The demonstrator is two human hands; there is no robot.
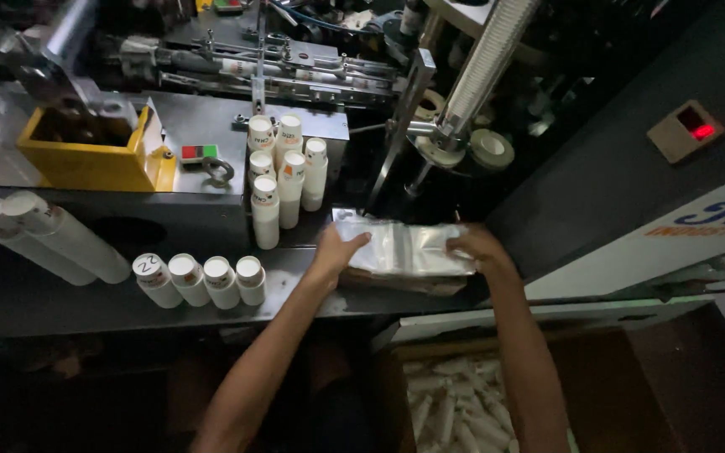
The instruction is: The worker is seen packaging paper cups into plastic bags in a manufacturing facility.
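Note:
Both of my hands rest on a flat stack of clear plastic bags (404, 247) lying on the grey metal work surface (111, 306). My left hand (336, 250) grips the stack's left edge with the fingers curled over it. On the right edge sits my right hand (478, 246), fingers closed on the plastic. Several short stacks of white paper cups (285, 176) stand upright just left of the bags.
A row of cup stacks (203, 281) lies on the bench front, with two long stacks (48, 239) farther left. A yellow bin (94, 149) sits at the back left. A tall cup column (484, 67) rises from the machine. A cardboard box (463, 411) with bagged cups stands below.

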